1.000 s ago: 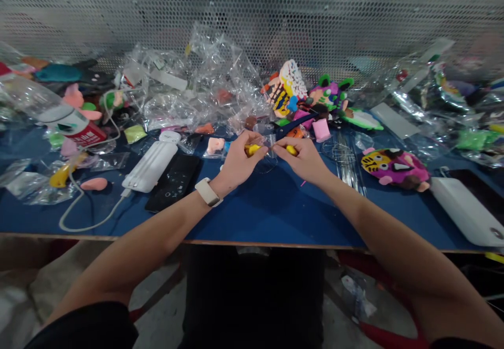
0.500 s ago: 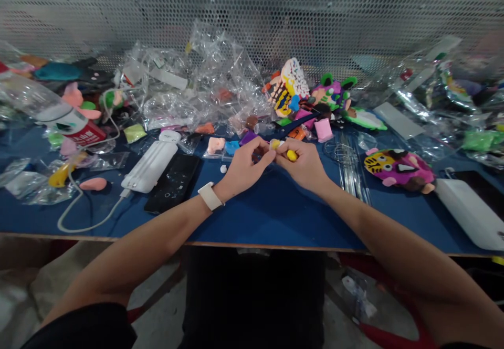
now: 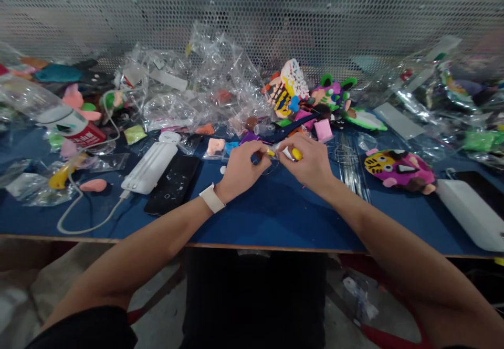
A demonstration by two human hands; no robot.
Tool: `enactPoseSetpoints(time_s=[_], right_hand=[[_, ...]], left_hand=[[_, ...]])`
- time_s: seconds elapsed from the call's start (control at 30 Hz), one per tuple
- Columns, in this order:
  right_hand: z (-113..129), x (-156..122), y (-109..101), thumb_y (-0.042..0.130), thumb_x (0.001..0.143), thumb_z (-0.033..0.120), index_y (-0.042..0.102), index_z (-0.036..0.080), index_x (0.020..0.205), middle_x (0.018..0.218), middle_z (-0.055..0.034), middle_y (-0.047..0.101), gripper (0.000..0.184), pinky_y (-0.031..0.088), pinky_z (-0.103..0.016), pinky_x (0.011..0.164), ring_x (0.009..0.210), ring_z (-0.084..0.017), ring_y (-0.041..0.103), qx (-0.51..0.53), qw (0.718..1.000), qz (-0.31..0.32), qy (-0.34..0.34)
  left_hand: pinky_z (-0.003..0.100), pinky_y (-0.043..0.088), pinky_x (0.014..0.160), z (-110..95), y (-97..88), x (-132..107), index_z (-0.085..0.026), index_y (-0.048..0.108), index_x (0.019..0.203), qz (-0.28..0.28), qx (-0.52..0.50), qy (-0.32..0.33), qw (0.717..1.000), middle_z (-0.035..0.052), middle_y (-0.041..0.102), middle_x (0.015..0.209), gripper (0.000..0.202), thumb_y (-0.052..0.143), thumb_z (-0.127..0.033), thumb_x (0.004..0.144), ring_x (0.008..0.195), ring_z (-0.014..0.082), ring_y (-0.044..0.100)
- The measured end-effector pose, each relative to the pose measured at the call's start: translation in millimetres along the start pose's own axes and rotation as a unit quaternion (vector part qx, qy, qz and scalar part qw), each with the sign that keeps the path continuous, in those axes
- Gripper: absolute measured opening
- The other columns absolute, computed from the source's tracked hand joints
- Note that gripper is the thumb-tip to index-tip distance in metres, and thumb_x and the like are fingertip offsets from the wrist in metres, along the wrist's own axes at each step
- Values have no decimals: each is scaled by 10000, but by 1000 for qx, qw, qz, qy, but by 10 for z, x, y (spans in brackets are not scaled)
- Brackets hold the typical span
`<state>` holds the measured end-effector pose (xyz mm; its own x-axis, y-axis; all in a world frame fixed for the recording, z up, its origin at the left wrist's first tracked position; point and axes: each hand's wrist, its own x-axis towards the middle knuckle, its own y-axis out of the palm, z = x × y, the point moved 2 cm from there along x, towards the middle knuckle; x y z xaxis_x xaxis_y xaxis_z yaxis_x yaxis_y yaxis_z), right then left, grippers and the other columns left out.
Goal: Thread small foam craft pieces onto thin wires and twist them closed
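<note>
1. One grey perforated screen (image 3: 252, 13) stands along the far side, spanning the scene from left to right.
2. Below it spreads a blue tabletop (image 3: 268, 218), its plain edge running across the near side.
3. Crumpled clear plastic bags (image 3: 205, 86) are heaped on the far side, left of centre, against the screen.
4. A clear bottle (image 3: 35, 99) with a red and white label lies tilted at far left.
5. On the right rests a purple and yellow figure (image 3: 399, 170) with round white eyes, just beside a white device (image 3: 468, 212).
6. On the left, a white power bank (image 3: 151, 162) trails a white cable; a dark phone (image 3: 173, 183) lies just beside it.
7. The right hand (image 3: 309, 160) is raised over the middle, fingers curled closed, with thumb and forefinger almost meeting.
8. The left hand (image 3: 242, 168), a pale band on its wrist, makes a ring, thumb and forefinger tips pinched together.
9. A yellow lump (image 3: 297, 154) sits inside the right hand's curled fingers, next to a white piece (image 3: 288, 152) whose nature is unclear.
10. A small yellow piece (image 3: 270, 152) is caught between the left hand's fingertips, between the hands.
11. A tiny white ball (image 3: 222, 169) lies just left of the left hand.
</note>
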<state>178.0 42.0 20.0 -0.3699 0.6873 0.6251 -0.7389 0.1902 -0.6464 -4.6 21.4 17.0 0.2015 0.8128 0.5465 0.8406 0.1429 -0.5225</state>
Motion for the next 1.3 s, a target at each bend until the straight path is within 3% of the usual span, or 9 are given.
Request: enactPoseSetpoints(time_s=[0.1, 0.2, 0.4, 0.6, 0.73, 0.93, 1.03, 1.17, 1.3], right_hand=[[49, -25, 21, 575, 910, 153, 751, 236, 941, 900, -53, 717, 197, 466, -327, 704, 820, -213, 660, -23, 998, 55, -18], [76, -20, 8, 578, 842, 155, 768, 208, 1070, 952, -74, 720, 301, 486, -358, 770, 864, -240, 657, 2, 997, 81, 8], [19, 37, -18, 422, 863, 170, 795, 212, 1092, 863, -54, 648, 440, 484, -361, 750, 861, -226, 604, 202, 962, 123, 137], [51, 3, 102, 695, 785, 234, 754, 223, 1227, 845, -23, 671, 447, 421, -284, 578, 673, -151, 518, 330, 902, 126, 247], [49, -6, 141, 752, 754, 262, 739, 208, 1232, 839, -10, 665, 481, 382, -262, 520, 614, -114, 474, 405, 852, 108, 314], [-55, 14, 134, 692, 750, 190, 761, 164, 1166, 935, -56, 695, 423, 389, -257, 513, 620, -103, 506, 390, 841, 113, 357], [-48, 11, 136, 701, 754, 185, 747, 171, 1201, 893, -46, 684, 449, 400, -260, 511, 611, -111, 519, 369, 848, 138, 355], [9, 16, 118, 656, 780, 180, 744, 165, 1153, 737, 1, 594, 384, 373, -276, 512, 564, -112, 470, 360, 859, 163, 327], [-23, 9, 130, 594, 772, 144, 715, 194, 1191, 688, 31, 519, 439, 313, -271, 498, 529, -108, 409, 355, 860, 176, 323]], left_hand=[[276, 437, 722, 19, 12, -5, -189, 577, 769, 8, 7, 1, 1000, -9, 667, 788, 142, 606, -65, 831, 743, 137, 591], [278, 435, 727, 29, 20, -9, -192, 566, 760, 5, 21, 13, 1000, -11, 666, 785, 152, 605, -54, 811, 756, 143, 596], [311, 420, 723, 13, 12, 5, -206, 509, 728, 20, 83, 43, 995, -10, 611, 741, 182, 587, -76, 831, 728, 163, 552], [350, 441, 768, 38, -19, 40, -213, 524, 740, 24, 153, 41, 987, 24, 642, 812, 172, 587, -93, 846, 816, 206, 575], [359, 443, 772, 66, -14, 53, -210, 554, 752, 37, 183, 39, 982, 36, 640, 817, 160, 596, -101, 862, 838, 221, 572], [349, 477, 761, 125, -1, 58, -202, 552, 794, 40, 174, 16, 984, 41, 619, 809, 140, 572, -106, 894, 804, 207, 575], [394, 521, 885, 177, -3, 78, -180, 601, 973, 34, 189, 14, 981, 87, 664, 1006, 120, 583, -93, 892, 969, 244, 617], [498, 450, 1142, 258, 47, 129, -161, 519, 1370, 65, 212, 55, 974, 152, 577, 1435, 538, 626, -58, 854, 1361, 324, 510], [516, 379, 1225, 330, 126, 177, -181, 460, 1486, 114, 205, 80, 969, 141, 559, 1516, 630, 595, -47, 886, 1449, 304, 470]])
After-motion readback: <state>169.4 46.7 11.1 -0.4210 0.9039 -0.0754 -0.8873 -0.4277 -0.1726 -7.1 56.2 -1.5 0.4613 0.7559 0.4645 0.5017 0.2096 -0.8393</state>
